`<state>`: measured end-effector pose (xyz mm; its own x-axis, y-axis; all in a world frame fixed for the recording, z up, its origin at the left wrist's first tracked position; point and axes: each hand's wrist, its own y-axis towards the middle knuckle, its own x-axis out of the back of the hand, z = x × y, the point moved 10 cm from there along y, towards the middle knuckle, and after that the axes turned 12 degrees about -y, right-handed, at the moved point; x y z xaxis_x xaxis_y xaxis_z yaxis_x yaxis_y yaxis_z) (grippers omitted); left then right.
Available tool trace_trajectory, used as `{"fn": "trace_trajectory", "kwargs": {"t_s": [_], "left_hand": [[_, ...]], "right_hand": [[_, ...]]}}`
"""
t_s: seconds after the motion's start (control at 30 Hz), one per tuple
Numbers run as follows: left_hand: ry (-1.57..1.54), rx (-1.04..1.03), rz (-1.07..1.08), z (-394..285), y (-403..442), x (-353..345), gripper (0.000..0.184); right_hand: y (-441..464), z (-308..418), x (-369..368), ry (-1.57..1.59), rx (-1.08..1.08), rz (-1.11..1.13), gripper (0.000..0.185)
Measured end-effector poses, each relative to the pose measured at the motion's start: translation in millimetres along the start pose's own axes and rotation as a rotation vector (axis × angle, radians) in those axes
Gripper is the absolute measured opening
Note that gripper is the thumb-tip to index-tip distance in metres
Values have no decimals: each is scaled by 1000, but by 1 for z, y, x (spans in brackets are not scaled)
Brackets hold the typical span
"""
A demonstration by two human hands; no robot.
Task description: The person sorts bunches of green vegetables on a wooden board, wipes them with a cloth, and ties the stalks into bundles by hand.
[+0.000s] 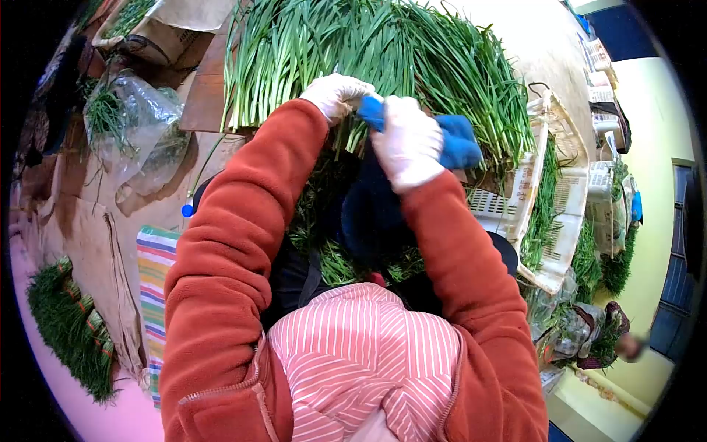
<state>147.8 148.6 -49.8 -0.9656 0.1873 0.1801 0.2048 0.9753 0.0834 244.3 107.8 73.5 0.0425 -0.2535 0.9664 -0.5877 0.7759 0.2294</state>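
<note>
Both my hands wear white gloves and are close together at the near edge of a wide pile of long green leafy stalks [368, 51]. My right hand [409, 140] is closed around a blue cloth [458, 140], which sticks out on both sides of the fist. Beside it, my left hand [337, 96] has its fingers bent toward the cloth's left end, over the pale stalk ends; what its fingertips hold is hidden. Dark blue fabric [372, 202] and loose green trimmings [335, 265] lie below the hands.
White plastic crates [571, 214] with greens stand at the right. A clear plastic bag [143, 125] is at the left, tied green bundles [74, 324] at the lower left, beside a striped cloth [155, 280]. Another person [630, 346] is at the far right.
</note>
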Motion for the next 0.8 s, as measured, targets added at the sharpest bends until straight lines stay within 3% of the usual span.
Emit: {"fn": "trace_trajectory", "kwargs": {"t_s": [0.03,0.07,0.1,0.13,0.17,0.2,0.27,0.3,0.33,0.37,0.43,0.5,0.57,0.63,0.67,0.7,0.8], "left_hand": [[-14,-7,-38,-1,0,1,53],[-306,197,-111,13,-1,2,51],[-596,402,-184,26,-5,-3,48],[-740,472,-271,41,-2,-4,45],[-403,246,-168,21,-1,2,36],[-246,223,-144,23,-2,5,32],[68,65,-96,2,1,4,26],[228,-70,-78,-25,-2,0,23],[328,53,-154,-36,0,4,21],[549,-35,-232,-60,-3,4,19],[590,-265,-263,-85,-2,-6,19],[611,-289,-190,-84,9,-18,22],[609,-417,-271,-88,11,-22,28],[693,-373,-209,-82,20,-34,34],[630,-324,-135,-75,28,-42,42],[758,-242,-6,-61,33,-51,44],[881,-103,106,-36,34,-66,40]], "right_hand": [[9,11,-38,-77,41,4,11],[10,13,-92,-54,-85,196,11],[-4,45,-85,-148,146,142,12],[-20,59,-74,-189,182,-33,12],[-36,66,-81,-144,205,6,11],[-53,66,-84,49,186,70,11],[-109,75,-100,-35,434,363,14],[-135,67,-115,-11,428,508,13],[-142,55,-101,57,393,511,9],[-144,35,-100,65,269,583,16],[-123,-5,-56,235,93,361,24],[-99,-42,-21,282,14,105,23],[-71,-70,4,184,-141,19,20],[-43,-78,2,77,-172,-22,20],[-31,-72,-3,71,-131,-30,18],[-24,-61,-17,48,-82,-41,16],[-42,-16,-79,12,118,126,18]]}}
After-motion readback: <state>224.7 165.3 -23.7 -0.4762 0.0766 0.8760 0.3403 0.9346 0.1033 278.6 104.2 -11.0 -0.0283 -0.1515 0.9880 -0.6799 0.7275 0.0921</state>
